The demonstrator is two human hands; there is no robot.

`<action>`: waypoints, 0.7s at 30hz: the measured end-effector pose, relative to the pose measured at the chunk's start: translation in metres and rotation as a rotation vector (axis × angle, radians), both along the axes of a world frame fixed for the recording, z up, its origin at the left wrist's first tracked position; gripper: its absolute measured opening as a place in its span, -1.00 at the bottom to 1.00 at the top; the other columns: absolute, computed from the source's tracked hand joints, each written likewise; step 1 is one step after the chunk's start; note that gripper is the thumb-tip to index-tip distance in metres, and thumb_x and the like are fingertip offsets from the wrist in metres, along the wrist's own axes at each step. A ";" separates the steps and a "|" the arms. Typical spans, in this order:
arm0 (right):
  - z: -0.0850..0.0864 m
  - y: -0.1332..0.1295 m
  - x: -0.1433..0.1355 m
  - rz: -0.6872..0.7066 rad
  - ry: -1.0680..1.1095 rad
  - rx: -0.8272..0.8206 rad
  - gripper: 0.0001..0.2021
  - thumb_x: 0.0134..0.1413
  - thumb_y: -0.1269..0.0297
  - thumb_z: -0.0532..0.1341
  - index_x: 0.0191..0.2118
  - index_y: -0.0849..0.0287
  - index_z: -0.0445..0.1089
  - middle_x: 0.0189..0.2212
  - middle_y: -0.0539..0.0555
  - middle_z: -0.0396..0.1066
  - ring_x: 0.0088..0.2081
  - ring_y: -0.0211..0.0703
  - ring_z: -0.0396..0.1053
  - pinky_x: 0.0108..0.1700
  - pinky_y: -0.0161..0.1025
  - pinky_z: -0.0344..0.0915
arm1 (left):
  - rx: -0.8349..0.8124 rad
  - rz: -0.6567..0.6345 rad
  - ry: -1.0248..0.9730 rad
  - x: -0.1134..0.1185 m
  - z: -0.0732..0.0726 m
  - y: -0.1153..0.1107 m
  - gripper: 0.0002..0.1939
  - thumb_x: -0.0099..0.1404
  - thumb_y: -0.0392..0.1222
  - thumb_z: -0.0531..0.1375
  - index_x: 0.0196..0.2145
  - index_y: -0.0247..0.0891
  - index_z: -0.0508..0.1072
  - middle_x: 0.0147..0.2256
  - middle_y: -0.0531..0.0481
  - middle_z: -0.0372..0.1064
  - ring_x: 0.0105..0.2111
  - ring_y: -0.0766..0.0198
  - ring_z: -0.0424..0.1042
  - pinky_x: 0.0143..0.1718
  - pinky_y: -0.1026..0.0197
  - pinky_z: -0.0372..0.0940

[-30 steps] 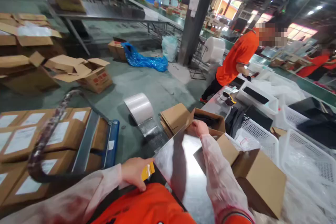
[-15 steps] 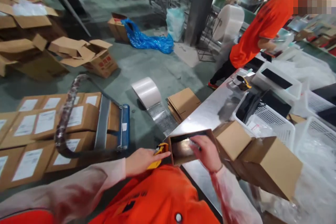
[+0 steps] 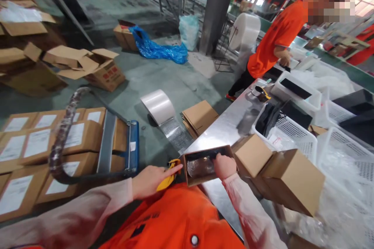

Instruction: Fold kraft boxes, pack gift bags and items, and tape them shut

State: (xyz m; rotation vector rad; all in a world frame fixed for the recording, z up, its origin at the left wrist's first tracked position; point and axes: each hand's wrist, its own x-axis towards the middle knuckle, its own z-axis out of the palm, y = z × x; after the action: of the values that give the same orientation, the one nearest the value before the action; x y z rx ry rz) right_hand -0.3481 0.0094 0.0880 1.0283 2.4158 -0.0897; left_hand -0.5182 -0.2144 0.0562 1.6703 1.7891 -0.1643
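Observation:
A small open cardboard box [image 3: 208, 179] sits at the near edge of the metal table [image 3: 219, 129]. Inside it lies something wrapped in clear plastic [image 3: 201, 165]. My right hand [image 3: 225, 166] reaches into the box's right side with curled fingers; its fingertips are hidden, and what they hold, if anything, is too. My left hand [image 3: 150, 181] grips a yellow tape dispenser [image 3: 168, 179] beside the box, its index finger stretched toward the box's left wall.
Closed brown boxes [image 3: 257, 155] stand right of the open one. White baskets [image 3: 299, 134] hold dark items and plastic. Flat cardboard [image 3: 201, 116] and a bubble-wrap roll [image 3: 159, 105] lie beyond. A trolley [image 3: 133, 148] with labelled cartons is at left. A co-worker [image 3: 271, 46] stands across the table.
My right hand has gone from spread fingers over the box to curled fingers within it. My left hand still holds the tape dispenser. The co-worker's hands have lowered toward the baskets.

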 end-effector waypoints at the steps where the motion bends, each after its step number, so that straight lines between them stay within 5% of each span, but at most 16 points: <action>1: 0.002 0.002 0.001 -0.006 0.003 -0.012 -0.69 0.30 0.27 0.11 -0.03 0.38 0.46 -0.26 0.37 0.56 -0.17 0.10 0.54 -0.19 -0.14 0.30 | 0.002 0.002 -0.002 -0.001 0.000 0.000 -0.09 0.27 -0.11 0.16 0.44 -0.06 -0.23 -0.10 -0.18 0.48 -0.13 -0.07 0.51 -0.11 0.02 0.37; 4: 0.010 0.015 0.006 -0.014 0.070 0.007 -0.73 0.33 0.25 0.09 -0.05 0.21 0.48 -0.18 0.24 0.56 -0.13 -0.01 0.51 -0.20 -0.22 0.28 | 0.023 0.004 -0.017 -0.003 0.000 0.004 -0.12 0.28 -0.09 0.14 0.44 -0.03 -0.20 -0.11 -0.17 0.48 -0.15 -0.06 0.52 -0.13 0.03 0.38; 9: 0.018 0.043 0.020 -0.173 0.336 0.317 -0.70 0.26 0.27 0.19 0.03 0.27 0.46 -0.09 0.25 0.49 -0.08 0.02 0.41 -0.10 -0.19 0.21 | 0.057 -0.041 0.019 -0.004 -0.003 0.012 -0.11 0.27 -0.14 0.11 0.44 -0.09 -0.26 -0.12 -0.18 0.49 -0.18 -0.05 0.52 -0.16 0.04 0.38; 14: 0.011 0.041 0.018 -0.097 0.278 0.319 -0.77 0.25 0.22 0.18 -0.22 0.18 0.56 -0.23 0.20 0.51 -0.11 0.06 0.37 -0.13 -0.10 0.15 | 0.053 -0.056 0.037 -0.005 -0.003 0.013 -0.08 0.26 -0.10 0.13 0.44 -0.07 -0.28 -0.14 -0.16 0.49 -0.18 -0.03 0.52 -0.16 0.07 0.37; 21: 0.002 0.042 -0.004 -0.045 0.224 0.291 -0.69 0.26 0.36 0.05 -0.23 0.27 0.57 -0.20 0.30 0.50 -0.09 0.14 0.38 -0.05 0.02 0.12 | 0.077 -0.055 0.018 -0.004 0.006 0.014 -0.11 0.27 -0.09 0.12 0.44 -0.10 -0.22 -0.17 -0.16 0.51 -0.20 -0.03 0.53 -0.20 0.10 0.36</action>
State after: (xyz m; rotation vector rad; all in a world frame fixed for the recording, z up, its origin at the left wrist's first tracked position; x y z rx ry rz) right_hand -0.3519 0.0511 0.0896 1.2606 2.6634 0.1435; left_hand -0.5223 -0.2004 0.0623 1.7791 1.7841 -0.1368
